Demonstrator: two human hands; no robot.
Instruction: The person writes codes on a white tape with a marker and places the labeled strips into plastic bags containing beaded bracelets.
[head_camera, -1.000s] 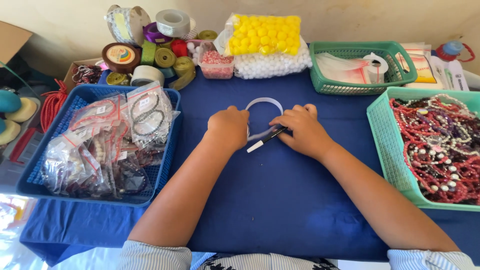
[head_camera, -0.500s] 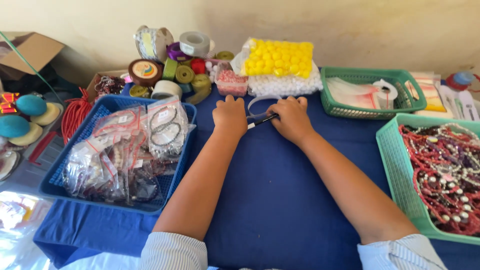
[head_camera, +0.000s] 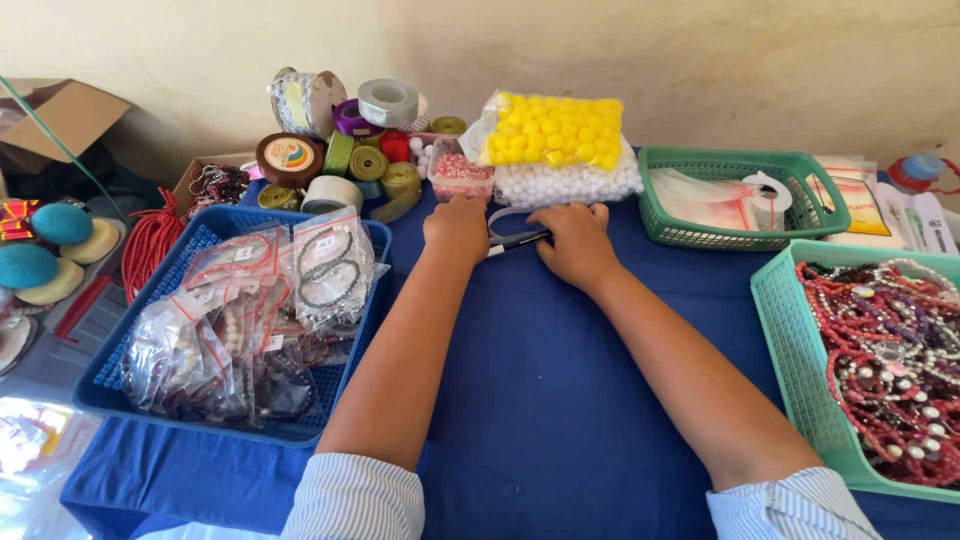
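Observation:
Both my arms reach far across a blue tablecloth (head_camera: 560, 400). My left hand (head_camera: 457, 225) and my right hand (head_camera: 575, 240) rest close together on a pale grey headband (head_camera: 503, 217), a curved loop lying flat on the cloth between them. A thin black tool with a white tip (head_camera: 518, 241) sticks out from under my right hand toward the left hand. Each hand's fingers are curled down on the band. Just beyond the hands lie a bag of yellow balls (head_camera: 552, 131) on a bag of white balls (head_camera: 570, 184).
A blue basket (head_camera: 205, 232) of bagged beads stands at left. A teal basket (head_camera: 780, 300) of bead strings stands at right. A green basket (head_camera: 740, 160) with plastic bags is at back right. Ribbon spools (head_camera: 365, 160) and a small pink bead box (head_camera: 460, 177) crowd the back.
The hands, with the headband and black tool, have moved farther away across the cloth toward the bags of balls. The camera view has shifted left and back.

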